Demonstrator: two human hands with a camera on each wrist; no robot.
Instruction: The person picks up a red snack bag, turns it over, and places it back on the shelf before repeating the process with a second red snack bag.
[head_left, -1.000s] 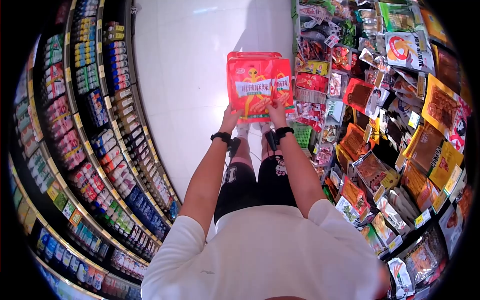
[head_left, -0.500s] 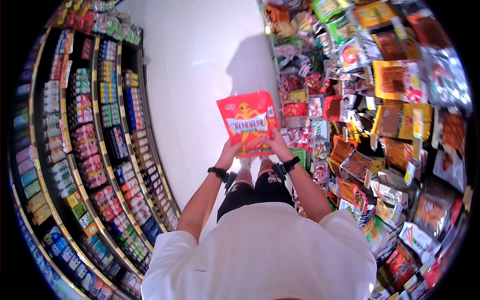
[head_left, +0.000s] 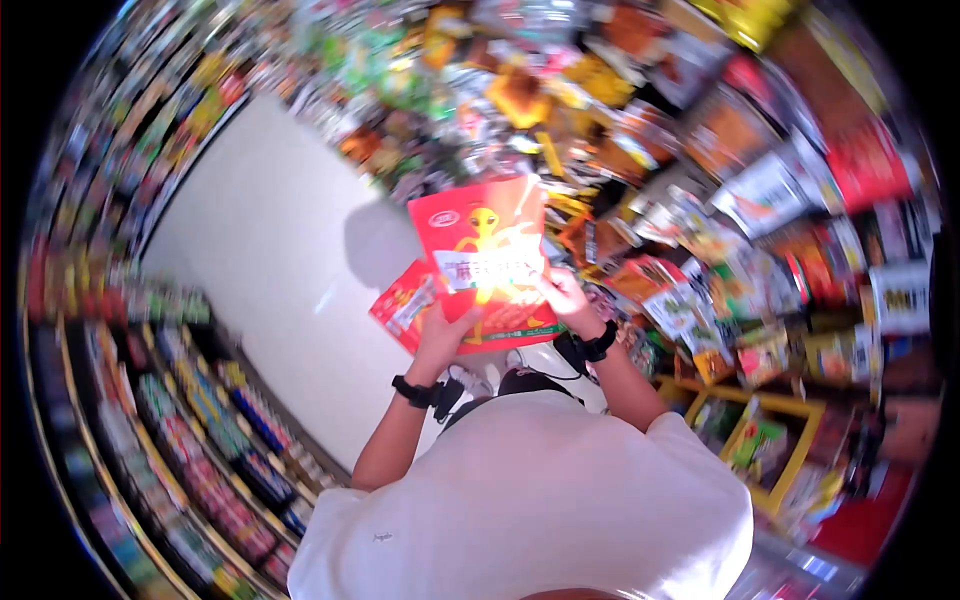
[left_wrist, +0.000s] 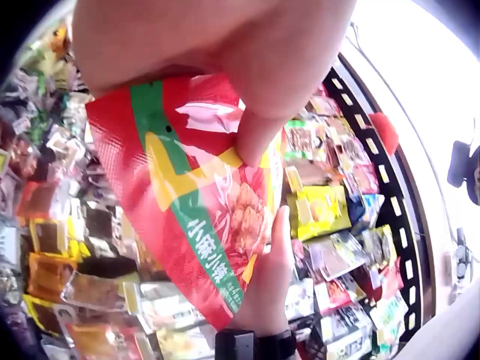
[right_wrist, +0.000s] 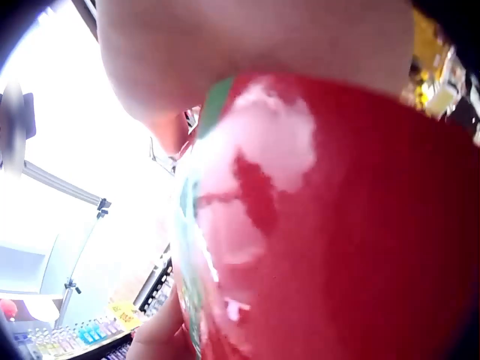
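Between your two raised hands, out in front of your chest, stands the red snack packet (head_left: 487, 262), held upright with its long axis running up and away from you and its printed face turned toward you. Your left hand (head_left: 441, 335) grips the lower left edge; the left wrist view shows the thumb (left_wrist: 255, 135) pressed on the front of the packet (left_wrist: 202, 202), pinching it. Your right hand (head_left: 563, 293) holds the lower right edge, fingers curled about it; the right wrist view is filled by the packet's red surface (right_wrist: 337, 225), so the finger placement there cannot be read exactly. Both hands sit at the bottom corners, apart by the packet's width, neither clearly nearer than the other. A second red packet (head_left: 404, 304) shows just behind and to the left of the first, beside your left hand; whether that hand also grips it cannot be told. Racks of hanging snack bags (head_left: 760, 200) lie to your right and ahead, well apart from the packet, and the pale floor (head_left: 270, 260) lies to your left.
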